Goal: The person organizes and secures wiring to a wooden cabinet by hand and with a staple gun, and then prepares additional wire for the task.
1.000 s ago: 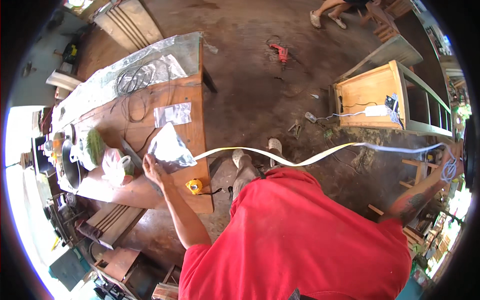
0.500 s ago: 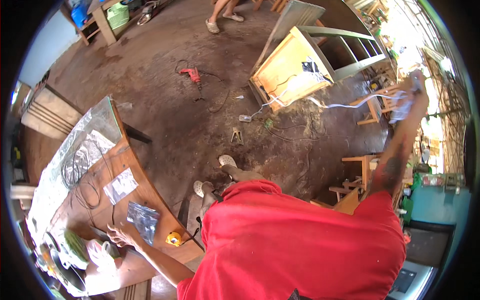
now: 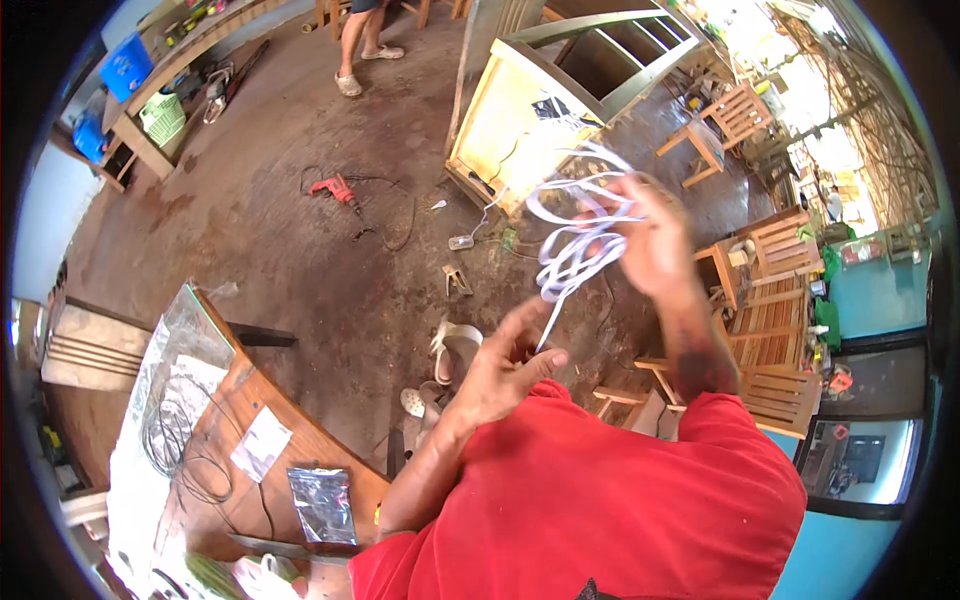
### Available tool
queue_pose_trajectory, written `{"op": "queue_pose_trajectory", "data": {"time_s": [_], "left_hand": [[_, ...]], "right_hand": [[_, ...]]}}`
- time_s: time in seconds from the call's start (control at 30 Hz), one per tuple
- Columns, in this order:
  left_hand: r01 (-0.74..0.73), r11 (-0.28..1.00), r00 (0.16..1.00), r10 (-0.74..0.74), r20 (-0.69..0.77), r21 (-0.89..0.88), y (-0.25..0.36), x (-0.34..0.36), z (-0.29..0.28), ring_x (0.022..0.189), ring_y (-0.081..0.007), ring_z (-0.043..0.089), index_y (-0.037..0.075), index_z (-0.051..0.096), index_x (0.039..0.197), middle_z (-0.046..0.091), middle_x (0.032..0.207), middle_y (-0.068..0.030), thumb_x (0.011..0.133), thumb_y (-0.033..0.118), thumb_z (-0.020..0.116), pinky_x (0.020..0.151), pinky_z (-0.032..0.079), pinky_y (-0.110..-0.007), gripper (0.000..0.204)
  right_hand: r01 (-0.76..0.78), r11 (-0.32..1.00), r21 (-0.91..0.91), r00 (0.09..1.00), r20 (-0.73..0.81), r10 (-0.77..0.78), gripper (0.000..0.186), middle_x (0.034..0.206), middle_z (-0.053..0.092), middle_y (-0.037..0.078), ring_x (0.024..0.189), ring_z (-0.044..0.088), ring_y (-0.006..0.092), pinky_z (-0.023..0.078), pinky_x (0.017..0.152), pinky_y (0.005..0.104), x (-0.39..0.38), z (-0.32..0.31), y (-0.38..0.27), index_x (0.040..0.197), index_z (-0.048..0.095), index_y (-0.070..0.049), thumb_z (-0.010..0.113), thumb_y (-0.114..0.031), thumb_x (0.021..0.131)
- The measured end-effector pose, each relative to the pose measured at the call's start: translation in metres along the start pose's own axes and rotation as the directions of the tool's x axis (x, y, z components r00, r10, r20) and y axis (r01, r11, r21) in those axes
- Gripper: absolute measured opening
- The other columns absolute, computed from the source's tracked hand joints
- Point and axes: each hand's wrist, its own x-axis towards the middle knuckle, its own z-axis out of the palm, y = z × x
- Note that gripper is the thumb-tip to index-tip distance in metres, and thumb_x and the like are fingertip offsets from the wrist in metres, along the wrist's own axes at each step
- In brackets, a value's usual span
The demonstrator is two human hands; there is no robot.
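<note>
Loose loops of a thin white cable [image 3: 585, 250] hang in the air in front of my chest. My right hand [image 3: 655, 240], slightly blurred by motion, is raised at the right side of these loops and grips them. Lower and to the left, my left hand [image 3: 500, 365] has its fingers curled, and one strand of the cable runs down into it between thumb and fingers. Past the loops lies a wooden cabinet [image 3: 515, 130] on its side, its pale panel toward me. A strand of white cord trails from that panel to a small box [image 3: 460, 242] on the floor.
A red power drill [image 3: 335, 188] with its cord lies on the floor ahead. At left stands a wooden table [image 3: 330, 450] bearing coiled black wire [image 3: 185, 440] and a dark plastic packet [image 3: 322, 503]. Wooden chairs [image 3: 735, 120] stand at right. Another person's legs [image 3: 360, 45] show far off.
My right hand has come in from far right, bringing the cable, now gathered in loops. My left hand has left the table and taken hold of a strand. The view has shifted.
</note>
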Motion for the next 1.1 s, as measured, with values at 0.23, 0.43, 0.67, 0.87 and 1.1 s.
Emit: {"op": "queue_pose_trajectory", "data": {"time_s": [0.23, 0.43, 0.67, 0.87, 1.1], "left_hand": [[0.28, 0.957, 0.95, -0.266, -0.162, 0.07, -0.007, 0.001, -0.054, 0.071, -0.0036, 0.05, -0.002, 0.071, 0.125, 0.061, 0.083, 0.0056, 0.104, 0.017, 0.07, 0.064, 0.043, -0.023, 0.028], [0.226, 0.9, 0.873, -0.018, -0.487, 0.373, 0.028, 0.054, -0.129, 0.069, -0.0002, 0.045, 0.0, 0.075, 0.115, 0.059, 0.08, 0.0091, 0.103, 0.014, 0.069, 0.057, 0.033, -0.02, 0.019], [0.109, 0.886, 0.677, 0.267, -0.686, 0.452, 0.045, 0.125, -0.177, 0.06, 0.0005, 0.034, 0.0, 0.074, 0.108, 0.044, 0.068, 0.011, 0.105, 0.017, 0.066, 0.052, 0.023, -0.021, 0.018], [0.198, 0.831, 0.616, 0.307, -0.725, 0.52, 0.044, 0.187, -0.264, 0.06, -0.0033, 0.033, 0.0, 0.073, 0.108, 0.04, 0.067, 0.0089, 0.106, 0.024, 0.064, 0.054, 0.023, -0.025, 0.026], [0.297, 0.595, 0.652, 0.445, -0.613, 0.747, 0.045, 0.249, -0.406, 0.066, -0.0088, 0.044, -0.003, 0.073, 0.105, 0.052, 0.073, 0.0005, 0.105, 0.023, 0.062, 0.057, 0.035, -0.031, 0.028]], "right_hand": [[-0.241, 0.566, -0.789, 0.97, -0.212, 0.117, 0.038, 0.09, 0.075, 0.016, 0.071, 0.072, 0.0185, 0.056, 0.055, 0.0296, -0.039, -0.1, -0.097, 0.102, 0.067, 0.002, 0.059, -0.035, 0.108], [-0.149, 0.741, -0.655, 0.94, -0.325, -0.098, 0.043, 0.091, 0.077, 0.015, 0.068, 0.073, 0.0167, 0.056, 0.052, 0.0272, -0.034, -0.16, -0.111, 0.1, 0.07, -0.001, 0.058, -0.04, 0.109], [0.103, 0.843, -0.528, 0.62, -0.628, -0.47, 0.036, 0.1, 0.075, 0.012, 0.076, 0.073, 0.0149, 0.062, 0.069, 0.0284, -0.036, -0.236, -0.139, 0.114, 0.067, -0.003, 0.055, -0.037, 0.11], [0.527, 0.808, -0.263, 0.403, -0.76, -0.51, 0.024, 0.07, 0.03, -0.007, 0.056, 0.028, 0.0053, 0.026, 0.047, 0.0215, -0.121, -0.365, -0.196, 0.119, 0.056, -0.002, 0.049, -0.024, 0.114], [-0.852, 0.298, -0.431, -0.24, -0.183, -0.953, 0.041, 0.107, 0.073, 0.01, 0.088, 0.069, 0.025, 0.056, 0.081, 0.0392, -0.236, -0.402, -0.229, 0.119, 0.07, 0.004, 0.055, -0.033, 0.109]]}}
